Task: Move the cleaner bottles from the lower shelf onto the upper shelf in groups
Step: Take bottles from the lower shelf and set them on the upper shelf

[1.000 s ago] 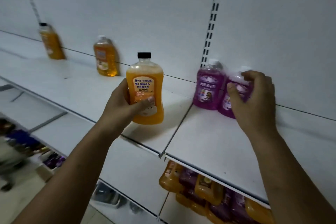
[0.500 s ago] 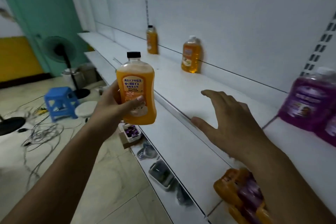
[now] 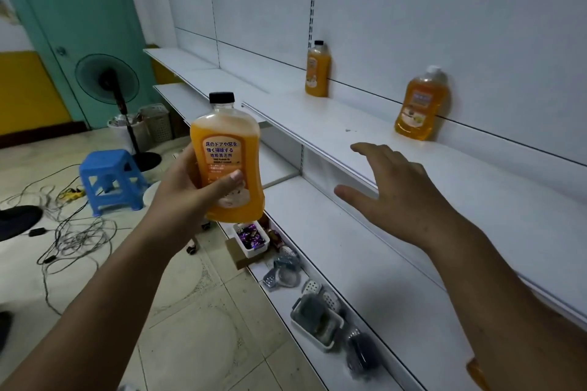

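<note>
Left hand (image 3: pixel 187 194) fingers clamped round orange bottle (image 3: pixel 227 149): upright, cap up, mid-air, left of upper shelf (image 3: pixel 476 174). Right hand (image 3: pixel 400 197) empty, fingers spread, over shelf front edge. Shelf to the right and beyond; probably a left-hand placement near shelved bottle (image 3: pixel 419 105).

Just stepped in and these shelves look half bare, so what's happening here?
A person is stocking shelves. Their left hand grips an orange bottle with a black cap in front of the upper shelf. The right hand is open, fingers spread by that shelf's front edge, holding nothing. Two more stand apart at the back of that shelf: the far bottle and the near bottle.
</note>
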Demonstrator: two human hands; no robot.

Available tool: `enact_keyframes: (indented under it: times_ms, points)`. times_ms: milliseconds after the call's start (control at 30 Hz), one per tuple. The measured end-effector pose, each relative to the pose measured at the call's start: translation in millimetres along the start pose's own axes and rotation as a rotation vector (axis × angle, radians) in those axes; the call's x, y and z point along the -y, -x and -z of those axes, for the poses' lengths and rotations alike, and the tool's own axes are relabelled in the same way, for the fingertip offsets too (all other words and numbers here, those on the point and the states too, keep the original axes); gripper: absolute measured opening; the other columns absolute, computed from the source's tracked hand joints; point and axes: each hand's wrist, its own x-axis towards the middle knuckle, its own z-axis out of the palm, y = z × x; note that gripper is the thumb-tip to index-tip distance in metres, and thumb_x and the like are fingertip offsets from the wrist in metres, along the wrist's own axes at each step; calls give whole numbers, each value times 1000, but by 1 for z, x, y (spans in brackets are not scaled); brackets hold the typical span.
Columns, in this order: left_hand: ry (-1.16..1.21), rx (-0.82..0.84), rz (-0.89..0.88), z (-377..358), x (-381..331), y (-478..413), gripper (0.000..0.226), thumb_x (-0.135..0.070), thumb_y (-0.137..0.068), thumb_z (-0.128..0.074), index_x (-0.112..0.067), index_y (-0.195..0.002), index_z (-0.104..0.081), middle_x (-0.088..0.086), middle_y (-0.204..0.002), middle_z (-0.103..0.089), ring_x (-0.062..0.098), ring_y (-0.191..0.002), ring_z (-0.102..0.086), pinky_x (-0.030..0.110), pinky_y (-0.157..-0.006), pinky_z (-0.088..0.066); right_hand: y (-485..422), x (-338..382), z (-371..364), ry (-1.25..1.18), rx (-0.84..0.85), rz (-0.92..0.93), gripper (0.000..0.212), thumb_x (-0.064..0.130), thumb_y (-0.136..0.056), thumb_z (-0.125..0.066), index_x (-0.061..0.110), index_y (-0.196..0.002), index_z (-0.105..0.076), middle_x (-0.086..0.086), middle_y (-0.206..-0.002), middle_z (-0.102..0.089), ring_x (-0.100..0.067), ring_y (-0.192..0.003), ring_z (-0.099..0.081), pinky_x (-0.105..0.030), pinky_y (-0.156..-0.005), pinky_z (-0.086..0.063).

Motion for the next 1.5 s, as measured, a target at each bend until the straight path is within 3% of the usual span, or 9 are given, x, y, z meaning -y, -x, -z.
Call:
enact_keyframes:
  times_ms: [100,167,367,633,800,1067,1233,1367,1500]
  points:
    - [17,24,-4,27,11,-31,57,-36,-75,-79,-32,-127,-57,-14,-112,-76,9,-106,-74,25,-80,-64,-30,22,-17,6,12,-15,74,66,-95,-56,33,-157,-33,7,-160,-42,-19,-143,-42,-45,-118,-33]
    - [11,20,-3,39,20,-53,56,-29,-77,-76,-28,-130,-57,-11,-112,-77,10,-105,-74,21,-76,-62,-51,35,-28,7,23,-9,74,65,-96,-56,33,-157,-32,6,-160,-42,-19,-144,-41,-45,-119,-32]
    - [31,49,-7,53,48,-126,61,-28,-80,-77,-22,-136,-56,-2,-119,-76,18,-111,-74,31,-86,-62,-125,51,-64,-28,4,23,72,63,-96,-58,32,-156,-33,7,-157,-44,-18,-142,-40,-42,-118,-29]
    - [-30,70,2,62,81,-238,65,-36,-79,-87,-24,-135,-55,-5,-117,-76,18,-112,-73,44,-97,-58,-234,49,-97,-116,-13,-16,72,63,-96,-58,33,-157,-31,7,-159,-42,-21,-143,-40,-47,-117,-32]
    - [-16,111,-10,61,91,-303,63,-42,-78,-87,-32,-132,-55,-10,-119,-75,15,-114,-72,44,-99,-56,-282,44,-98,-111,-14,-73,73,65,-96,-56,34,-158,-30,8,-161,-40,-21,-144,-39,-48,-117,-33]
    - [40,303,-100,42,118,-426,64,-32,-86,-80,-24,-143,-53,-2,-128,-72,22,-118,-70,50,-100,-57,-333,30,-116,-48,35,-227,70,63,-98,-56,34,-157,-32,7,-160,-39,-20,-143,-37,-42,-117,-32]
    - [86,481,-197,10,122,-498,83,-28,-83,-86,-27,-152,-40,-5,-133,-67,19,-121,-69,41,-96,-61,-355,19,-134,-28,115,-358,72,68,-96,-54,37,-157,-33,10,-162,-39,-18,-147,-38,-42,-120,-32]
    - [45,641,-332,-18,115,-547,93,-5,-82,-87,-27,-153,-31,0,-138,-60,24,-123,-67,44,-92,-62,-364,17,-158,11,88,-381,71,71,-97,-49,36,-157,-37,14,-164,-37,-13,-150,-33,-39,-122,-26]
    - [-15,739,-386,-48,106,-580,91,-8,-74,-91,-26,-146,-38,5,-130,-63,25,-115,-70,50,-90,-63,-364,14,-178,59,7,-381,75,77,-88,-37,38,-151,-48,18,-162,-40,-7,-152,-30,-36,-123,-20]
